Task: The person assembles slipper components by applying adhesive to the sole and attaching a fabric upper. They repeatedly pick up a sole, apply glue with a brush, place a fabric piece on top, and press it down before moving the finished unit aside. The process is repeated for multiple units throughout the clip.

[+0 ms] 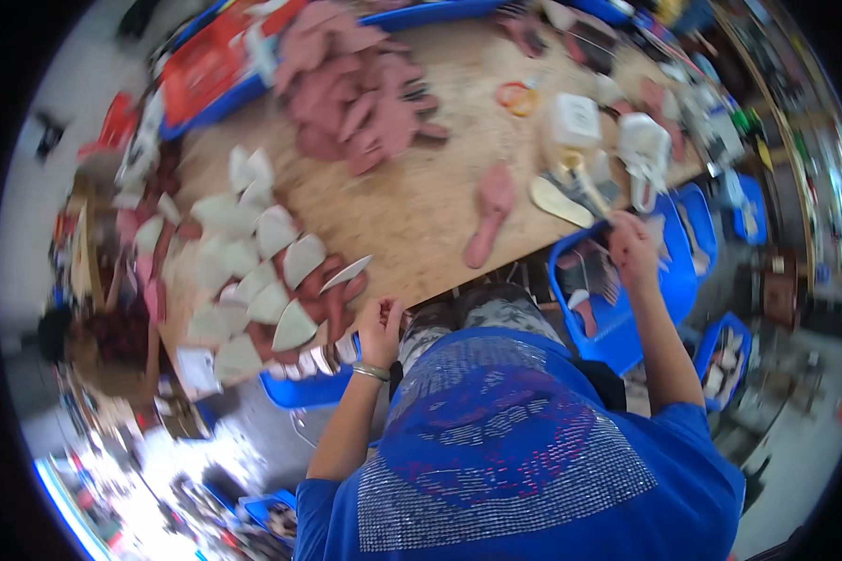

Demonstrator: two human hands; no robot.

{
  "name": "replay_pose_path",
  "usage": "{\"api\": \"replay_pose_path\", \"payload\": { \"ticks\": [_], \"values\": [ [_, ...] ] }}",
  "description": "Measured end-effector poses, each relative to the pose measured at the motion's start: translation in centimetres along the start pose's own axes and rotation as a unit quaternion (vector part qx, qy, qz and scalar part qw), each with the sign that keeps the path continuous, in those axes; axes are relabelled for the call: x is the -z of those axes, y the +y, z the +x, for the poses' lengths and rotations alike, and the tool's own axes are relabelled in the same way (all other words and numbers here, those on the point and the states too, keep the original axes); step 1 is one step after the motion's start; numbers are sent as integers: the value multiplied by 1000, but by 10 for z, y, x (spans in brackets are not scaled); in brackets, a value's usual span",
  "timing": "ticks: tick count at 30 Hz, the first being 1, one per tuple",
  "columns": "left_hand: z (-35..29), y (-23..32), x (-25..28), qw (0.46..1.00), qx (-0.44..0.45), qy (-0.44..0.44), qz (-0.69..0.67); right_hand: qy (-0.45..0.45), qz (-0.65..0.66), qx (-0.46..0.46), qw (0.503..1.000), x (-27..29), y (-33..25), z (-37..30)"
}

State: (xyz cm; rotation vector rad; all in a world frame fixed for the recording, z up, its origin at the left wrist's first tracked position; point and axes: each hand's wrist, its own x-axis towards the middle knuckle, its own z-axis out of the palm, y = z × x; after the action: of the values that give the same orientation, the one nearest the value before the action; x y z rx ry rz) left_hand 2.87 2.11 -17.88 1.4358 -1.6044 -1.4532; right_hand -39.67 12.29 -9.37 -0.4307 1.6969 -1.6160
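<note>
My right hand [632, 248] is closed on the pale handle of a brush [589, 190], above the front edge of the workbench. The brush leans toward a white plastic jar [572, 122] with an amber lower part. Just left of it lies a pale yellow sole-shaped piece [559, 202]. A single reddish-pink insole [491, 213] rests flat between my hands, touched by neither. My left hand [381, 329], a bangle at its wrist, is at the bench edge with fingers curled; whether they hold anything is hidden. Beside it spreads a pile of white curved pieces [269, 285] among reddish ones.
A large heap of reddish-pink insoles [351, 89] covers the far middle of the bench [430, 201]. Blue bins [617, 323] with parts hang below its right front edge. A second white container [644, 154] stands at right. A person [112, 341] is at far left.
</note>
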Motion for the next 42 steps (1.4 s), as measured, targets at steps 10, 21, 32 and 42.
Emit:
{"api": "replay_pose_path", "payload": {
  "ticks": [10, 21, 32, 42],
  "values": [
    [83, 53, -112, 962, -111, -200, 149, 21, 38, -278, 960, 153, 100, -124],
    [130, 23, -169, 957, -31, -176, 227, 196, 241, -348, 885, 162, 65, -159],
    [140, 23, -217, 907, -29, -157, 389, 207, 199, -337, 897, 178, 51, -141],
    [144, 31, -233, 888, 86, -134, 432, -26, -221, -76, 972, 174, 37, 5]
  ]
}}
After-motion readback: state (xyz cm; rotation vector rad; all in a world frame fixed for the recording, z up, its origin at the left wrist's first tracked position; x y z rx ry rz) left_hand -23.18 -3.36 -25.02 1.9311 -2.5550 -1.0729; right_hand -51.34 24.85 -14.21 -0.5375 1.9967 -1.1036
